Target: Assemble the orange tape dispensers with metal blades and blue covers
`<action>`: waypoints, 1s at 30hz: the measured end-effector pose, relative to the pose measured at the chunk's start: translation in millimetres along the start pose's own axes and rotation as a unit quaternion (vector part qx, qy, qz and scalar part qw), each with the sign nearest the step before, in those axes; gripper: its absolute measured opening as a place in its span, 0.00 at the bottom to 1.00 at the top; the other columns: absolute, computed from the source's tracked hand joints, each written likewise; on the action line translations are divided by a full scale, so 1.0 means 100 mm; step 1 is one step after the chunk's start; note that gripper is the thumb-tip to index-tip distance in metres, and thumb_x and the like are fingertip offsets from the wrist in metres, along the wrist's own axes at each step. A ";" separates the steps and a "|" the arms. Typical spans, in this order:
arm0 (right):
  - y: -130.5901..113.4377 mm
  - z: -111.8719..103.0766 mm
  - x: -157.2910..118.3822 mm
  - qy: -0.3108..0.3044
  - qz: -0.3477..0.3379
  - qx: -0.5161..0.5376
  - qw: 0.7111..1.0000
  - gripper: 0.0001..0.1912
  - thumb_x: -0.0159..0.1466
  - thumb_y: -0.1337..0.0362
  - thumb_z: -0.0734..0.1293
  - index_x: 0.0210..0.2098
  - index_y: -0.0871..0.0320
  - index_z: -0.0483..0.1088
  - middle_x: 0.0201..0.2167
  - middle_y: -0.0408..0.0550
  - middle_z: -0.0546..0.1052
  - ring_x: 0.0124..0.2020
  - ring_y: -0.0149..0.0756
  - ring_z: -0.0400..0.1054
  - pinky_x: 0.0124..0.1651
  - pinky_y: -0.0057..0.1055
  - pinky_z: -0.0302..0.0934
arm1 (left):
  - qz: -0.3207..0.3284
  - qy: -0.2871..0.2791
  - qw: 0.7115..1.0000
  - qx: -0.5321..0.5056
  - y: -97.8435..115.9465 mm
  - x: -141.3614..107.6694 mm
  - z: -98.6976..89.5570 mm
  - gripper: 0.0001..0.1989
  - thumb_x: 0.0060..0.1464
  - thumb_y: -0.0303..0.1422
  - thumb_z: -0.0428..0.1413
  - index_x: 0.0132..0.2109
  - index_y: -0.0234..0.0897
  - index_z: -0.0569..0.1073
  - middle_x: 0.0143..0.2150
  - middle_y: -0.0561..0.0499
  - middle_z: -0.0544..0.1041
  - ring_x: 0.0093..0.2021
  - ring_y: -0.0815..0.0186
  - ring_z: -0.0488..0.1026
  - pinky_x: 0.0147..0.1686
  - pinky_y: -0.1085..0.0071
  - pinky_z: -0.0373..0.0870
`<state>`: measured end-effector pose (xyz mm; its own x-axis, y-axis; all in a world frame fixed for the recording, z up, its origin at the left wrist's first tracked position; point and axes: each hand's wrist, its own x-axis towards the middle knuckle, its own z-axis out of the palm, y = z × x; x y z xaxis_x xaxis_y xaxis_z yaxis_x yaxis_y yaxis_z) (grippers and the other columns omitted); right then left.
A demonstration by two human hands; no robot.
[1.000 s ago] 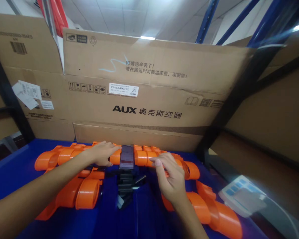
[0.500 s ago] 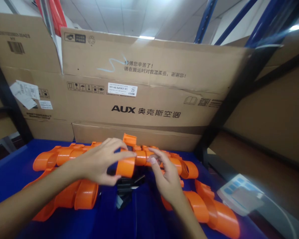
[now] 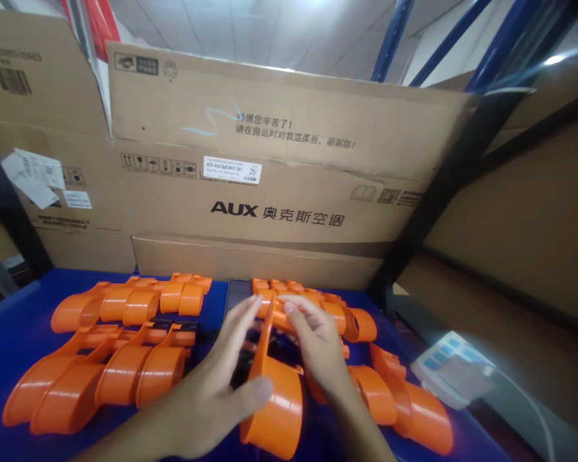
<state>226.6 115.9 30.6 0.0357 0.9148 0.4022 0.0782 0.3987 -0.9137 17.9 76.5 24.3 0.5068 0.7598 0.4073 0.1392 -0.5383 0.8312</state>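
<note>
An orange plastic ring-shaped part (image 3: 275,410) with a long flat arm stands upright in the middle, its wide ring toward me. My left hand (image 3: 221,378) grips it, thumb against the ring and fingers along the arm. Just to the right, my right hand (image 3: 318,340) has its fingers curled together close to the top of that arm. What they pinch, if anything, is hidden. Dark small items behind the held part are mostly covered by it and the hands.
Rows of similar orange parts (image 3: 125,375) lie on the blue table surface (image 3: 9,301) to the left, and more orange parts (image 3: 428,417) to the right. A white device with blue keys (image 3: 455,369) and a cable sits at right. Cardboard (image 3: 279,237) walls the back.
My left hand has brought the orange part nearer and lower, turning its ring toward me. My right hand stays close to where it was. The row at left is less covered by my arm.
</note>
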 end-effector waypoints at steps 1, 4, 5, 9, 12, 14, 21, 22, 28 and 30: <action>0.00 0.02 -0.01 -0.008 -0.011 -0.012 1.000 0.15 0.69 0.51 0.68 0.45 0.53 0.80 0.38 0.47 0.83 0.38 0.41 0.76 0.42 0.34 0.70 | -0.042 0.032 0.996 -0.070 -0.03 0.04 0.08 0.40 0.64 0.44 0.57 0.77 0.52 0.49 0.76 0.41 0.56 0.69 0.43 0.62 0.63 0.46 0.65; 0.02 0.03 -0.02 -0.050 -0.034 -0.051 0.997 0.16 0.72 0.51 0.65 0.46 0.54 0.79 0.42 0.50 0.83 0.46 0.45 0.77 0.50 0.38 0.69 | -0.132 0.089 0.961 -0.224 -0.14 0.19 0.25 0.30 0.62 0.44 0.60 0.68 0.44 0.68 0.54 0.41 0.80 0.46 0.55 0.79 0.44 0.62 0.75; 0.04 0.02 -0.01 -0.059 -0.035 -0.062 0.996 0.19 0.74 0.51 0.62 0.47 0.54 0.79 0.42 0.50 0.83 0.46 0.46 0.76 0.50 0.38 0.69 | -0.154 0.112 0.947 -0.260 -0.18 0.23 0.28 0.27 0.60 0.44 0.61 0.64 0.41 0.72 0.45 0.44 0.82 0.37 0.60 0.78 0.37 0.68 0.74; 0.07 -0.14 0.05 -0.047 -0.073 -0.170 0.982 0.21 0.77 0.55 0.54 0.48 0.54 0.77 0.37 0.49 0.81 0.41 0.44 0.75 0.46 0.39 0.67 | -0.192 0.212 0.892 -0.349 -0.31 0.24 0.25 0.18 0.59 0.45 0.62 0.51 0.39 0.74 0.21 0.59 0.71 0.19 0.73 0.62 0.21 0.78 0.57; 0.07 -0.26 0.09 -0.096 -0.116 -0.364 0.919 0.09 0.71 0.64 0.63 0.40 0.54 0.76 0.38 0.49 0.80 0.43 0.46 0.72 0.49 0.42 0.62 | -0.180 0.255 0.881 -0.355 -0.39 0.15 0.19 0.17 0.61 0.47 0.59 0.50 0.42 0.69 0.19 0.61 0.70 0.17 0.73 0.60 0.19 0.79 0.55; 0.08 -0.31 0.08 -0.152 -0.121 -0.455 0.869 0.07 0.68 0.68 0.65 0.36 0.53 0.76 0.38 0.49 0.79 0.44 0.48 0.70 0.50 0.45 0.60 | -0.175 0.267 0.879 -0.354 -0.44 0.11 0.17 0.20 0.61 0.49 0.59 0.53 0.43 0.67 0.18 0.60 0.71 0.15 0.72 0.61 0.18 0.79 0.55; 0.15 -0.29 0.04 -0.239 -0.097 -0.519 0.815 0.09 0.68 0.71 0.66 0.37 0.52 0.76 0.41 0.48 0.76 0.48 0.48 0.68 0.50 0.46 0.58 | -0.167 0.283 0.860 -0.391 -0.49 0.09 0.16 0.21 0.62 0.50 0.57 0.54 0.45 0.66 0.16 0.60 0.70 0.13 0.69 0.62 0.16 0.79 0.55; 0.15 -0.29 0.04 -0.239 -0.097 -0.518 0.815 0.09 0.68 0.71 0.65 0.37 0.52 0.76 0.40 0.48 0.76 0.48 0.48 0.68 0.50 0.46 0.59 | -0.165 0.289 0.857 -0.394 -0.47 0.09 0.17 0.19 0.62 0.49 0.57 0.54 0.45 0.66 0.16 0.60 0.70 0.14 0.70 0.62 0.17 0.79 0.55; 0.00 -0.30 0.04 -0.224 -0.095 -0.443 0.863 0.07 0.64 0.73 0.66 0.34 0.54 0.72 0.40 0.47 0.75 0.46 0.46 0.68 0.50 0.43 0.61 | -0.168 0.287 0.856 -0.397 -0.41 0.05 0.19 0.17 0.63 0.48 0.57 0.54 0.46 0.68 0.18 0.60 0.68 0.17 0.71 0.62 0.19 0.79 0.54; -0.05 -0.29 0.04 -0.203 -0.083 -0.383 0.897 0.07 0.65 0.72 0.65 0.34 0.54 0.70 0.38 0.46 0.75 0.45 0.44 0.69 0.49 0.40 0.63 | -0.172 0.286 0.860 -0.386 -0.43 0.05 0.20 0.18 0.63 0.48 0.57 0.55 0.46 0.68 0.18 0.60 0.68 0.17 0.71 0.61 0.19 0.79 0.54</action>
<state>254.9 115.9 38.6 -0.3933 0.8574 0.3321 0.7170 0.5121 -0.4730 31.3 95.9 -16.9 0.0170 0.9996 0.0236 -0.5216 -0.0113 0.8531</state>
